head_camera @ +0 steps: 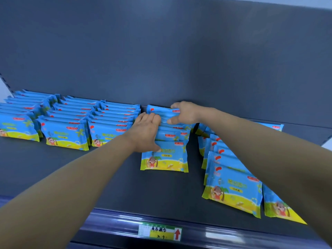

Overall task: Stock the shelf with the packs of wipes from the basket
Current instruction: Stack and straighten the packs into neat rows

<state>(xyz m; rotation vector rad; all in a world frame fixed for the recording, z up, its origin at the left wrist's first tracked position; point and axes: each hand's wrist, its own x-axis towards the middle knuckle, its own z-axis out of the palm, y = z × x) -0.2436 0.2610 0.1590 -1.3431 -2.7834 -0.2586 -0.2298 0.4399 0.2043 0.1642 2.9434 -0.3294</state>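
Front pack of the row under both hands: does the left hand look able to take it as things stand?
Probably yes. The left hand grips the row, thumb against the front pack; bare shelf lies before it, and the right hand holds only the back.

We see two arms, each uncovered along all its visible length. The left forearm (71,177) comes in from the 8 o'clock corner, broad at the frame's edge and narrowing steadily to the wrist. The right forearm (269,159) does the same from 4 o'clock. The left hand (146,131) and the right hand (185,113) are bare as well. The fingers (152,117) look short and rounded; we cannot make out finer detail through the blur.
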